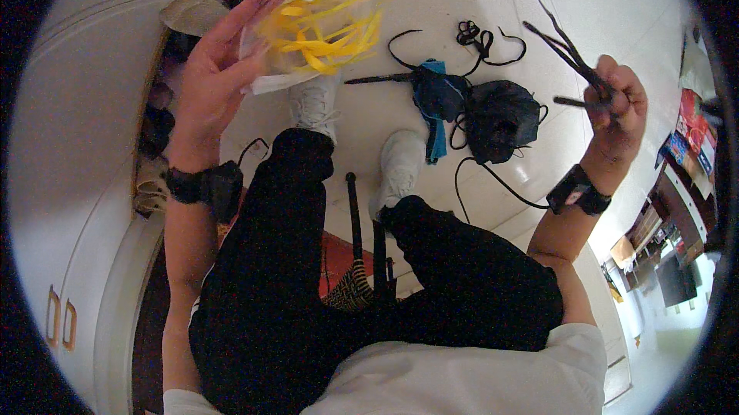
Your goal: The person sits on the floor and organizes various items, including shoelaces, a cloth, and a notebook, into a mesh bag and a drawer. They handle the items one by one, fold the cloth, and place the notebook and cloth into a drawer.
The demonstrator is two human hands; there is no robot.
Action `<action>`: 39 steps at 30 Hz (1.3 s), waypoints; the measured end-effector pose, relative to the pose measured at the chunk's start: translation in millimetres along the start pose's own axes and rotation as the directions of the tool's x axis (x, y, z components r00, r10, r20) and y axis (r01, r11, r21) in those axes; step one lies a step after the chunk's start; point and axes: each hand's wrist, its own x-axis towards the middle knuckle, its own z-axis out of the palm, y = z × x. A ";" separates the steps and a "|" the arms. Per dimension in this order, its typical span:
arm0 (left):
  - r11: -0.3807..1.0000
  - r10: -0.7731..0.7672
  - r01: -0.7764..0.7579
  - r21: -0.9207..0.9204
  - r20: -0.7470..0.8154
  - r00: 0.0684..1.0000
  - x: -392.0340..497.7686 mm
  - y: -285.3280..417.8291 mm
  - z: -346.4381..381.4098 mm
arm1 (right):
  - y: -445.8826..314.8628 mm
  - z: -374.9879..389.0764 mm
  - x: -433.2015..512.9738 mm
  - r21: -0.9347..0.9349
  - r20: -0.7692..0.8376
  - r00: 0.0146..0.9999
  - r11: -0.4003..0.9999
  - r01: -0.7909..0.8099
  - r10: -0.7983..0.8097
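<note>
My left hand (211, 77) grips a clear plastic packet (260, 39), somewhat blurred, with yellow flat laces or ribbons (323, 48) in or around it. Held up on the right, my right hand (620, 94) is closed around a bundle of black laces or cords (568, 48), their loose ends sticking out past the fingers. On the floor between the hands lie a black cord (485, 48) in a loose tangle, a blue and black fabric item (436, 97), and a crumpled black pouch or bag (501, 120).
My white lace-up shoes (398, 166) stand on the pale tiled floor. Shoes and caps (193, 15) fill an open shelf at left, beside a white cabinet door (69, 230). A woven stool (352, 288) shows between my legs. A cable runs near my right wrist strap (574, 192).
</note>
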 end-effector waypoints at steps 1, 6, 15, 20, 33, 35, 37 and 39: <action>1.000 -0.006 0.006 0.006 0.000 1.000 3.4 -3.0 1.0 | -7.1 3.4 1.7 0.011 0.070 0.997 0.999 0.031 -0.031; 0.934 -0.145 0.137 0.331 -0.001 0.989 24.3 -28.6 -2.3 | -34.8 22.0 41.0 0.556 0.693 0.664 0.795 -0.243 -0.282; 0.650 0.097 -0.019 0.760 -0.058 0.994 13.3 -55.0 10.5 | 113.6 170.1 67.8 -0.552 0.414 0.882 0.709 0.438 -0.223; 0.713 0.113 -0.086 0.695 0.007 0.994 8.7 -47.1 18.3 | 180.0 230.1 70.3 -0.655 0.720 0.691 0.388 0.648 0.062; 0.768 -0.037 0.168 0.618 -0.219 0.975 6.4 -51.6 -12.7 | 193.4 146.2 42.2 -0.745 0.270 0.722 0.613 -0.262 0.637; 0.813 -0.023 0.159 0.560 -0.242 0.970 5.1 -53.3 -12.5 | 231.4 169.3 21.5 -0.850 0.292 0.832 0.526 0.001 0.471; 0.809 -0.040 0.185 0.558 -0.262 0.964 1.9 -54.2 -12.3 | 253.3 179.0 23.5 -0.847 0.336 0.827 0.528 0.056 0.451; 0.779 -0.054 0.210 0.591 -0.270 0.961 0.9 -54.1 -13.1 | 253.6 183.0 37.0 -0.761 0.335 0.703 0.620 -0.190 0.627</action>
